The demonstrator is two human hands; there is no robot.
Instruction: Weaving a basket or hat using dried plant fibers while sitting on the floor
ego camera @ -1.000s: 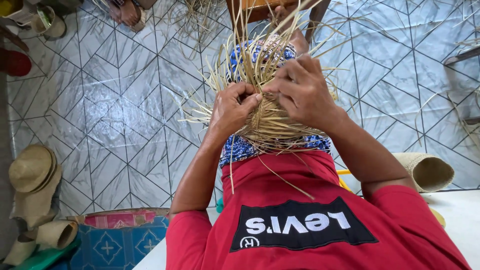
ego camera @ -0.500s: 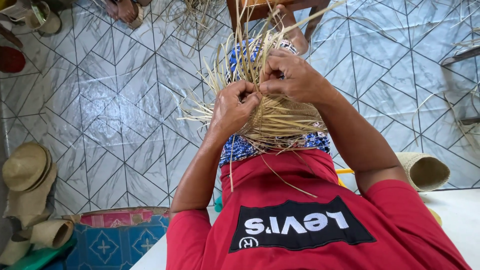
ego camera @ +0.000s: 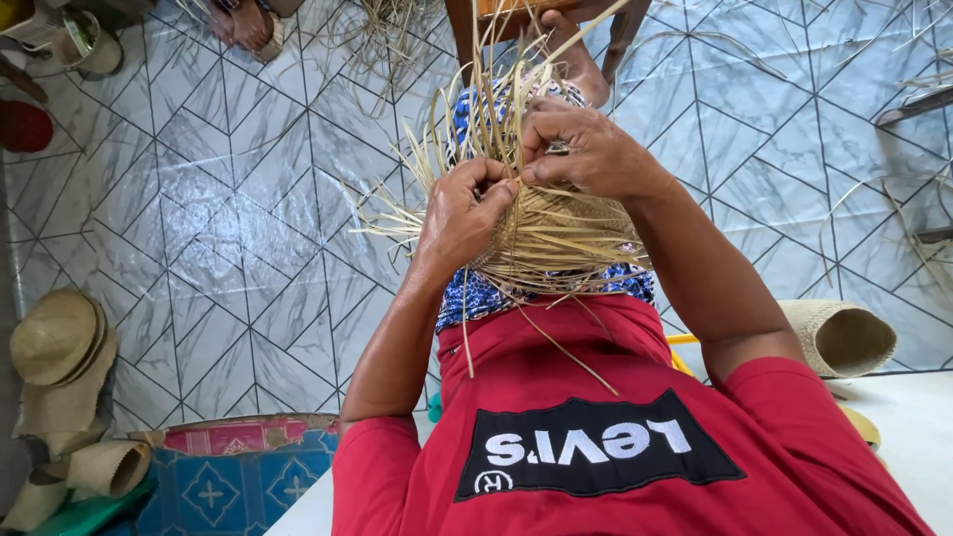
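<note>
1. Over the lap, against a blue patterned skirt [ego camera: 476, 298], sits a half-woven straw piece [ego camera: 561, 238], a rounded dome of flat pale strips with many loose ends bristling up and outward.
2. Judging by its look, it is very light and springy. The woven part should keep its shape under gentle pressure, while the free strips [ego camera: 496, 99] are thin, dry and likely to kink or split if bent sharply.
3. The best hold appears to be at the woven edge where the loose ends begin, with the dome resting on the knees.
4. The left hand [ego camera: 462, 213] is curled nearly closed, thumb and fingers pinching strips at the top of the weave.
5. The right hand [ego camera: 586, 154] is also mostly closed, fingertips gripping a strand just beside the left thumb, so the two hands touch.
6. Farther out, a tiled floor [ego camera: 228, 199] carries scattered straw [ego camera: 382, 30], finished straw hats [ego camera: 60, 342] at the left and a woven basket [ego camera: 844, 337] at the right.
7. A white tabletop [ego camera: 908, 407] edge shows beside the red shirt [ego camera: 596, 447].
</note>
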